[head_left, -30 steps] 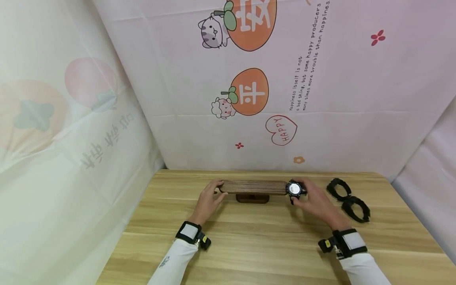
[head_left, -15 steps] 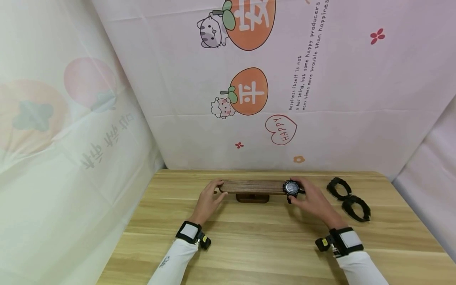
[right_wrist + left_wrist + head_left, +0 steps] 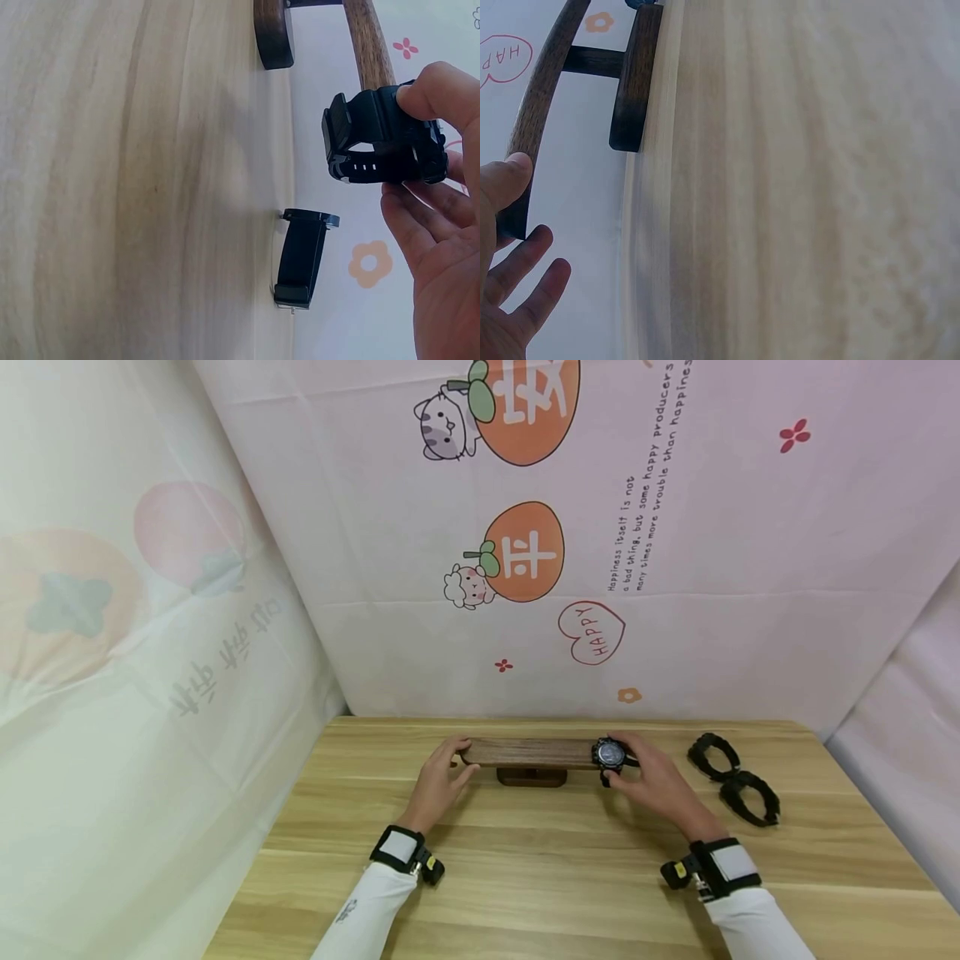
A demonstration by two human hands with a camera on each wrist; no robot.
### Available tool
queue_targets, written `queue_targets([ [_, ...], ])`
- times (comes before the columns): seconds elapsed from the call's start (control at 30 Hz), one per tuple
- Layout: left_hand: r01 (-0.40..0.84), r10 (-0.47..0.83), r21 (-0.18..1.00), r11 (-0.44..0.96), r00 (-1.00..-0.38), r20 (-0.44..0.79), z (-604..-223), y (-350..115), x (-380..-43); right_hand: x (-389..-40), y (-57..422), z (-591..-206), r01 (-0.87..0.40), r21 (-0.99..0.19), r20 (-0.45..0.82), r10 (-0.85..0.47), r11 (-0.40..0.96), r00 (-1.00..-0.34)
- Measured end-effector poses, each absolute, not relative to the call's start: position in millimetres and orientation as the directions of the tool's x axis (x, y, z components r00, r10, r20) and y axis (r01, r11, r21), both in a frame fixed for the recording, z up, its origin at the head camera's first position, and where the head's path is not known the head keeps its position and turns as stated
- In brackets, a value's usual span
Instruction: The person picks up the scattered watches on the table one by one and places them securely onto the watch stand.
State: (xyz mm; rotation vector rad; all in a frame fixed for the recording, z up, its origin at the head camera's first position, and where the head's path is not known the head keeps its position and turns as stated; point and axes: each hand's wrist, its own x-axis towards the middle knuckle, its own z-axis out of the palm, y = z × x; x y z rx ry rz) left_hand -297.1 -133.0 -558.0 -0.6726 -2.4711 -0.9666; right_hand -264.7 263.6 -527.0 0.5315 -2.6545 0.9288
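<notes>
At the lower centre of the head view, the left hand [image 3: 437, 782] pinches the left end of a dark-brown wooden T-shaped stand [image 3: 536, 753]; the right hand [image 3: 657, 782] grips a black round-faced watch [image 3: 610, 753], apparently looped around the right end. Uneven pushing could tip the narrow-based stand; a snagged strap [image 3: 365, 169] could jam the watch askew.

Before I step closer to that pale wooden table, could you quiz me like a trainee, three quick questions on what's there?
1. What does the right hand hold: (a) a yellow cup, (b) a round-faced black wristwatch, (c) a red pen?
2. True or false: the left hand grips the end of the dark brown wooden bar away from the wristwatch.
3. How many ring-shaped black bands lie on the pale wooden table?

Key: 1. b; 2. true; 3. two.
</notes>
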Motion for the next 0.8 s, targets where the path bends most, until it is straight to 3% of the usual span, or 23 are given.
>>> queue_targets([
  [0.8,0.588,0.293,0.505,0.632,-0.784,0.547,-557,-133,-296,-266,252,-531,-0.453,-0.522,0.386,-0.273,0.723,-0.881],
])
